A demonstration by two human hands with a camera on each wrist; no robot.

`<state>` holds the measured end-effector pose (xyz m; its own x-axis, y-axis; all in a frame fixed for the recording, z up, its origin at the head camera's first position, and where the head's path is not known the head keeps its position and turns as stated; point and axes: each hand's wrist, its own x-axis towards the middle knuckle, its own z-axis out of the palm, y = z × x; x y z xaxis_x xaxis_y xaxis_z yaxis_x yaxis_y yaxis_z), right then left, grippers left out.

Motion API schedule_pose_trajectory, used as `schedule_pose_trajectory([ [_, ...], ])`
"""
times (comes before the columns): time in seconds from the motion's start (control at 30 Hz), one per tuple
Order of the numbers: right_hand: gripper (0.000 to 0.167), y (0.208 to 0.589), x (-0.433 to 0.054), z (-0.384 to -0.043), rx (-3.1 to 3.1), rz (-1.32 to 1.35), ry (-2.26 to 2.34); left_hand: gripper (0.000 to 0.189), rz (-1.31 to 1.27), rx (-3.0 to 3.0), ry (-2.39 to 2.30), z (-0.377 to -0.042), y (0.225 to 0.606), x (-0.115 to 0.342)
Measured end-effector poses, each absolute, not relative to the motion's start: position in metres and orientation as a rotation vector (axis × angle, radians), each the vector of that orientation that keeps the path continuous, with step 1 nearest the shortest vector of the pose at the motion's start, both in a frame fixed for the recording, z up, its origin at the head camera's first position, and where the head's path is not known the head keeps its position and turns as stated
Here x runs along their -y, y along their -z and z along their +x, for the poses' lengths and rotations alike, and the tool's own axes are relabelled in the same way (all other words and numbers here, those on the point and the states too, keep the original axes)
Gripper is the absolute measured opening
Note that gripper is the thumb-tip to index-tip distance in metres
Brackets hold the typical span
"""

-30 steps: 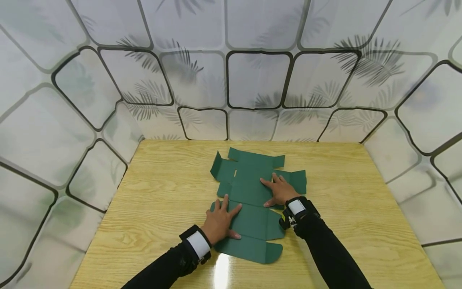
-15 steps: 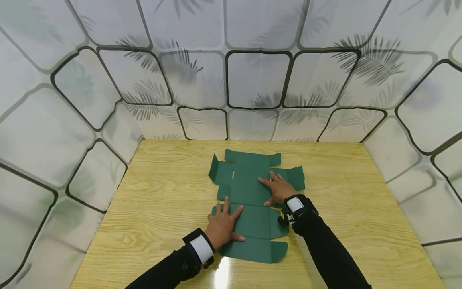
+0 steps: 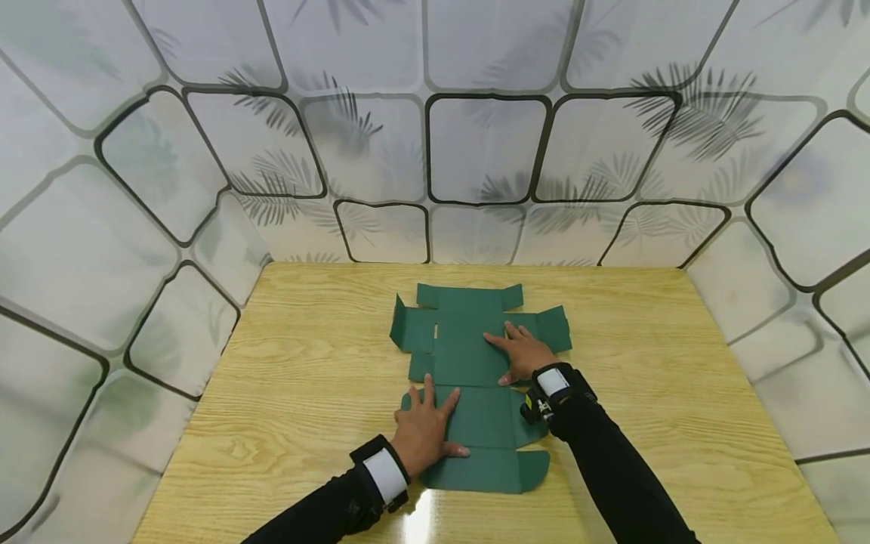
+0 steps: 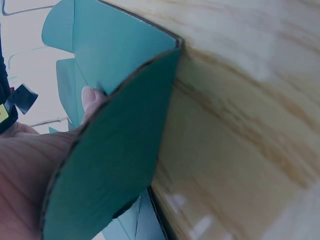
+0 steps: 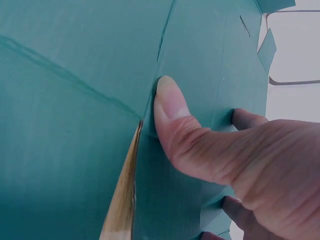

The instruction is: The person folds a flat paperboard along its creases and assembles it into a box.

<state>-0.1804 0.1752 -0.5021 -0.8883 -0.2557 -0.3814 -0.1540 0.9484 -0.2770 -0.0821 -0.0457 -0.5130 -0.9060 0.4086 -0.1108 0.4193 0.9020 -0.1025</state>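
Note:
An unfolded green cardboard box [image 3: 472, 412] lies on the wooden table, its long side running away from me. My left hand [image 3: 423, 432] rests on the near left part with fingers spread. In the left wrist view its thumb [image 4: 91, 97] touches a panel, and a raised side flap [image 4: 120, 150] stands up against the hand. My right hand [image 3: 526, 355] rests on the right side of the middle panel, fingers extended. Its thumb [image 5: 172, 102] presses beside a crease at a cut between two panels, in the right wrist view. At the far left, a small flap [image 3: 398, 323] tilts upward.
The wooden table [image 3: 306, 363] surrounds the cardboard on all sides. A patterned curtain [image 3: 489, 151] hangs behind the table and along both sides. Light reflects off the table near its front edge.
The cardboard has turned slightly counterclockwise: its near end moved right and its far end left. My left hand moved a little right and nearer with it; my right hand shifted slightly left.

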Motion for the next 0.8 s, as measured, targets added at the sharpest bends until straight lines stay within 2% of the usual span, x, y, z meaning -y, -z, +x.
schedule_pose_trajectory([
  [0.8,0.090,0.4988,-0.1740,-0.1823,-2.689,-0.345,0.329,0.095,0.663,-2.987,0.209,-0.0761,0.5076,0.0408],
])
